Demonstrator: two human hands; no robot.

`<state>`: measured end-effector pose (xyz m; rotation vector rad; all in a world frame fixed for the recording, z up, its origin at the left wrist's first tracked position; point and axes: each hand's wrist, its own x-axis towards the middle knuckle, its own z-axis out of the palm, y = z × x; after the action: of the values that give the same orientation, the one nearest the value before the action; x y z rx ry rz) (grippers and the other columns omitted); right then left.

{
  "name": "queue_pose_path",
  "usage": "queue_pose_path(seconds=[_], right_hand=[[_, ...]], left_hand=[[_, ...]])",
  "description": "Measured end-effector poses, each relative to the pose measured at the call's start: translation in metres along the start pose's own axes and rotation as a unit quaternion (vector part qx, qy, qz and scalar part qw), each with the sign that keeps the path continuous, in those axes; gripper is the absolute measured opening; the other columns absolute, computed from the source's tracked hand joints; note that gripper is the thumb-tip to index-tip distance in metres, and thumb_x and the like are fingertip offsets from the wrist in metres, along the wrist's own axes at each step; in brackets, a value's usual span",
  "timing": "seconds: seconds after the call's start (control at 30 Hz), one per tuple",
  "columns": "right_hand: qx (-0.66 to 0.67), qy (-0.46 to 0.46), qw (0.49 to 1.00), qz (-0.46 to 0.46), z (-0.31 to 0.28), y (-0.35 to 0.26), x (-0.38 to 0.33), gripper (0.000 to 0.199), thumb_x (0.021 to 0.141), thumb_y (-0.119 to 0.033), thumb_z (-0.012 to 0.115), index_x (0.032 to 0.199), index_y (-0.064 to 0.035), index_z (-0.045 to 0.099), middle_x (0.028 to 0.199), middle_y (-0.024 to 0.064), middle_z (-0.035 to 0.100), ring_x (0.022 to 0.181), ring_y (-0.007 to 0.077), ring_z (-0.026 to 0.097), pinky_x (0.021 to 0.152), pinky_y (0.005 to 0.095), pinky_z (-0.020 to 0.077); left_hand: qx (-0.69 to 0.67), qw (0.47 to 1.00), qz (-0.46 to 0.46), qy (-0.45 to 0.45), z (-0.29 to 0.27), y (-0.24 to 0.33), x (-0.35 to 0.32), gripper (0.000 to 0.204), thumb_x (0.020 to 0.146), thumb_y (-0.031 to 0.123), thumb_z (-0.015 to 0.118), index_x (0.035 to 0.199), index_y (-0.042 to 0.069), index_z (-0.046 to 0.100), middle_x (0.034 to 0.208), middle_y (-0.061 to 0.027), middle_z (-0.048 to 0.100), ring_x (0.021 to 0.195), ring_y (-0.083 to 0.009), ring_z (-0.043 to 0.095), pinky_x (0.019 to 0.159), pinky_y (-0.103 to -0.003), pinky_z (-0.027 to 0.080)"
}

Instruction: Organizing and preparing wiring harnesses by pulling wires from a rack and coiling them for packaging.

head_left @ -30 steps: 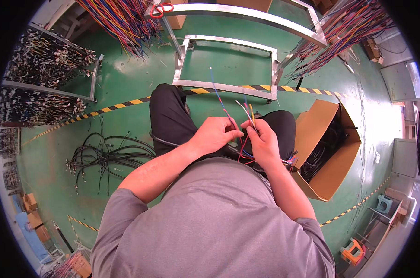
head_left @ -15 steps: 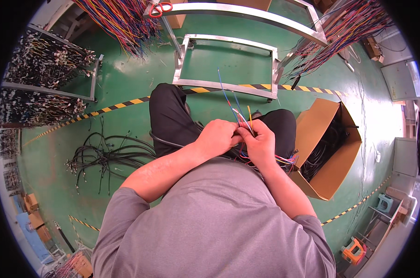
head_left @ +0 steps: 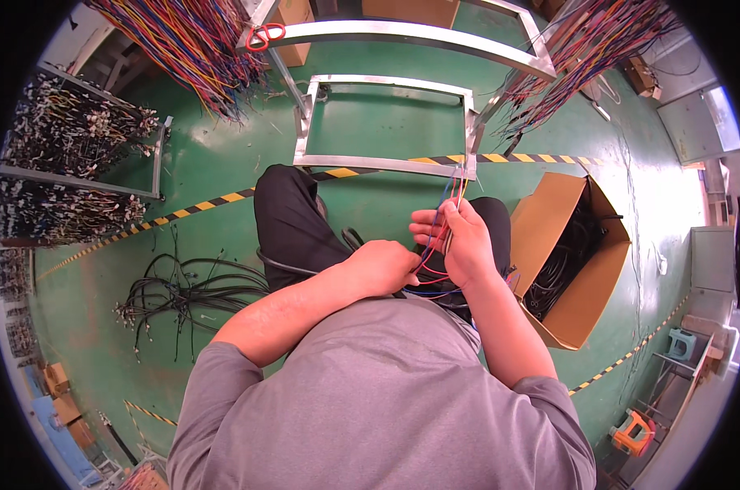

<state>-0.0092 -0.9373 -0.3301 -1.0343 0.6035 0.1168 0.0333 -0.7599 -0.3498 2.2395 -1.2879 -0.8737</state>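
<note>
Over my lap, a bundle of thin coloured wires (head_left: 433, 252), blue, red and white among them, runs between my two hands. My left hand (head_left: 384, 268) is closed on the lower part of the bundle, its fingertips mostly hidden. Across the palm of my right hand (head_left: 465, 241) pass the wires' upper lengths. There the thumb presses on them while the other fingers stretch toward the left. Loose wire ends stick up above the right hand. A thick black cable (head_left: 282, 260) crosses my left thigh toward my left hand; where it meets the wires is hidden.
An open cardboard box (head_left: 541, 237) with black cables stands at my right. More black cables (head_left: 190, 282) lie on the green floor at left. Ahead is a metal frame rack (head_left: 386, 162), with red-handled scissors (head_left: 265, 37) on its upper bar and hanging wire bundles (head_left: 190, 49).
My hands have moved apart. The right hand has unfolded its fingers and shifted slightly up and right with the wires; the left has lowered. The view has tilted slightly.
</note>
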Motion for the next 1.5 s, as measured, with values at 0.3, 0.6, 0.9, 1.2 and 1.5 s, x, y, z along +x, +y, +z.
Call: queue_pose_path(seconds=[0.3,0.6,0.9,1.2,1.5], right_hand=[[0.029,-0.013,0.998,-0.054,-0.011,0.006,0.0,0.017,0.113,-0.017,0.045,0.119,-0.0051,0.055,0.08,-0.0018,0.051,0.062,0.0078,0.042,0.056,0.0253,0.0371],[-0.25,-0.076,0.963,-0.066,0.007,0.022,-0.024,0.02,0.113,-0.019,0.049,0.11,-0.0043,0.063,0.082,-0.0032,0.055,0.068,0.005,0.047,0.06,0.0213,0.0389],[-0.167,-0.081,0.982,-0.023,0.011,0.024,-0.03,0.026,0.113,-0.022,0.048,0.103,-0.0035,0.062,0.077,0.0002,0.061,0.064,0.0071,0.056,0.057,0.0241,0.0464],[-0.171,-0.081,0.982,-0.025,0.013,0.03,-0.036,0.027,0.114,-0.024,0.048,0.103,-0.0042,0.063,0.077,-0.0016,0.059,0.065,0.0062,0.053,0.059,0.0226,0.0457],[-0.192,-0.044,0.979,-0.044,0.012,0.03,-0.032,0.03,0.113,-0.023,0.048,0.097,-0.0021,0.062,0.073,-0.0006,0.057,0.063,0.0073,0.05,0.056,0.0264,0.0417]], left_hand=[[-0.122,0.988,-0.065,0.073,-0.004,-0.004,-0.006,0.029,0.09,0.031,0.078,0.103,0.005,0.072,0.092,-0.0114,0.073,0.08,-0.0302,0.07,0.074,-0.042,0.055],[-0.449,0.863,-0.011,0.231,-0.021,-0.002,-0.003,0.026,0.104,0.015,0.065,0.124,-0.001,0.071,0.102,-0.0022,0.075,0.075,-0.0088,0.063,0.072,-0.025,0.053],[-0.479,0.843,-0.017,0.243,-0.012,-0.002,-0.009,0.025,0.106,0.016,0.061,0.12,0.001,0.074,0.093,-0.0025,0.075,0.079,-0.0061,0.062,0.077,-0.025,0.053],[-0.533,0.8,-0.055,0.271,-0.019,-0.005,-0.014,0.021,0.102,0.012,0.067,0.114,-0.003,0.077,0.103,-0.0051,0.077,0.094,-0.0077,0.065,0.086,-0.026,0.052],[-0.363,0.882,-0.018,0.3,-0.018,-0.002,-0.016,0.016,0.097,0.013,0.073,0.106,0.0,0.078,0.097,-0.0032,0.071,0.089,-0.0094,0.064,0.077,-0.025,0.049]])
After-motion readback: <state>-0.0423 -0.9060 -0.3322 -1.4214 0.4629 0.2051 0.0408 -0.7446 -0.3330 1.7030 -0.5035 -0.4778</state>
